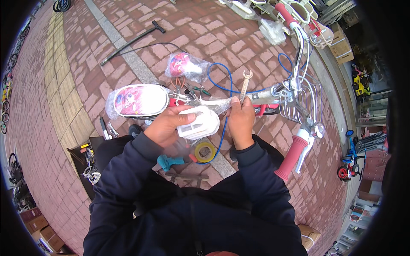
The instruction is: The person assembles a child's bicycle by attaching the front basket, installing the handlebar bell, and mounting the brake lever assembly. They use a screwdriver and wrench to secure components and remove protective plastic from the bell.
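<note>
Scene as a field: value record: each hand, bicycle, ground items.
left hand: holding white moulded plastic part
right hand: holding silver metal open-ended wrench, open end free
vehicle: white-framed bicycle with pink handlebar grips
ground: teal pistol-shaped tool, round yellow tape roll, long black T-handled tool

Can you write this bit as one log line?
left hand: holds white plastic part | right hand: holds wrench | nearby: bike, yellow tape roll

Wrench (244, 88): metal, worn sheen; white part (206, 123): smooth plastic (faintly glossy); paving (239, 32): matt.
</note>
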The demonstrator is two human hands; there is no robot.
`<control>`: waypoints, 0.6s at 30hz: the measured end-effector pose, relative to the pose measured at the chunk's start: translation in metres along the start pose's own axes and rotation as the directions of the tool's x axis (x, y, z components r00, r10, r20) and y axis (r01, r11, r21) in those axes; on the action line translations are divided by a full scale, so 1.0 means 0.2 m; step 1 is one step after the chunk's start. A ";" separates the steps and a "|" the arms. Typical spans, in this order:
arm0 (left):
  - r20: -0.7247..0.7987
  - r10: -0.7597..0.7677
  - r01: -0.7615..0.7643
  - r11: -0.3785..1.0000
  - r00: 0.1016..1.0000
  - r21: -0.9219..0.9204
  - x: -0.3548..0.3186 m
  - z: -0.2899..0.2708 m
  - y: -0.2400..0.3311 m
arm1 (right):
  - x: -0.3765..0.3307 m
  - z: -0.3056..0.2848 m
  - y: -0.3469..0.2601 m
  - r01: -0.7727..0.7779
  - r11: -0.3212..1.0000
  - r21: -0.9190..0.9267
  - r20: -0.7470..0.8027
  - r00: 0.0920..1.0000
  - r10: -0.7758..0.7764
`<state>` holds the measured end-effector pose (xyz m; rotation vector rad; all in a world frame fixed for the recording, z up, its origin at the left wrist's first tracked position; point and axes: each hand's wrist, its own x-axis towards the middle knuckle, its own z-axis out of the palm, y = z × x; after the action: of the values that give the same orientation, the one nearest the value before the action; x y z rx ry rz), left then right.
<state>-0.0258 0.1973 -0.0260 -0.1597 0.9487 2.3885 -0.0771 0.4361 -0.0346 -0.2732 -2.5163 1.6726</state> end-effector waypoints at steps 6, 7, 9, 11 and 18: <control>0.081 0.023 -0.081 0.536 0.996 0.841 -0.05 -0.03 0.00 | 0.00 -0.03 -0.06 -0.054 0.890 0.454 -0.002 0.998 0.062; 0.055 0.089 -0.088 0.421 0.994 0.903 -0.06 -0.04 0.01 | 0.01 -0.03 -0.07 -0.026 0.871 0.491 -0.051 0.997 0.059; -0.077 0.108 0.023 0.428 0.991 0.903 -0.08 -0.07 0.06 | 0.01 -0.05 -0.09 0.018 0.844 0.536 -0.106 0.993 0.046; -0.221 0.157 0.112 0.514 0.963 0.850 -0.10 -0.09 0.12 | 0.02 -0.08 -0.10 0.082 0.824 0.561 -0.157 0.988 0.009; -0.081 0.254 -0.081 0.567 0.964 0.820 -0.15 -0.06 0.12 | -0.14 0.00 -0.02 -0.103 0.976 0.191 0.539 0.842 -0.016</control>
<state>-0.0145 0.1620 -0.0119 0.0684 2.1460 1.8441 -0.0505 0.4292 -0.0314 0.1973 -2.6579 2.2844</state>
